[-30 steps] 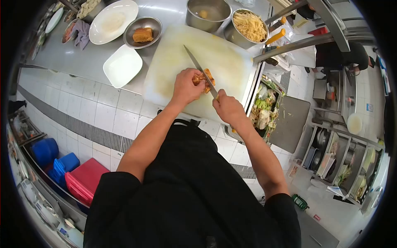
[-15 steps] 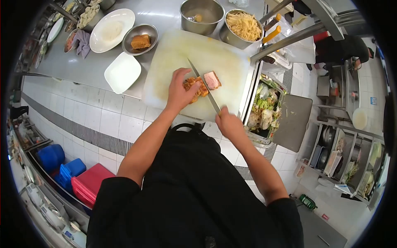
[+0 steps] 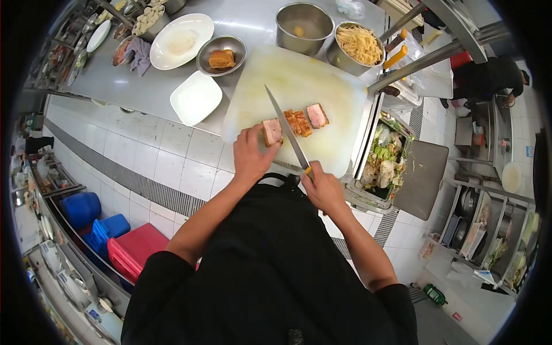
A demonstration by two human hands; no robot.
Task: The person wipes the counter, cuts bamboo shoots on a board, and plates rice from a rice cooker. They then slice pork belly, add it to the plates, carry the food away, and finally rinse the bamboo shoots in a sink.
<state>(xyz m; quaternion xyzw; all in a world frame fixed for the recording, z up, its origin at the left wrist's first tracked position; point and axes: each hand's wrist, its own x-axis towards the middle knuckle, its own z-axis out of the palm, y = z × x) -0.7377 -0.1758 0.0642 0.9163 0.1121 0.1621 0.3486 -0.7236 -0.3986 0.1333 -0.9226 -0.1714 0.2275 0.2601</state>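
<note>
My right hand [image 3: 322,187] is wrapped round the handle of a long knife [image 3: 287,127], whose blade points up and left over the white cutting board [image 3: 253,86]. Left of the blade, the fingers of my left hand [image 3: 251,155] grip a piece of roasted meat [image 3: 272,132] with its pale cut face up. Browned slices [image 3: 298,123] lie together right of the blade, and an end piece [image 3: 317,115] rests apart beyond them.
Behind the board stand a steel pot [image 3: 305,29] and a pot of pale strips [image 3: 359,46]. At its left are a meat bowl [image 3: 221,56], a square dish [image 3: 196,98] and an oval plate [image 3: 181,41]. A scraps bin [image 3: 384,155] stands right; a person [image 3: 489,75] is farther off.
The left-hand piece of meat is now separated from the slices, with the blade between them. My left hand has moved away from the slices with that piece. The view has shifted.
</note>
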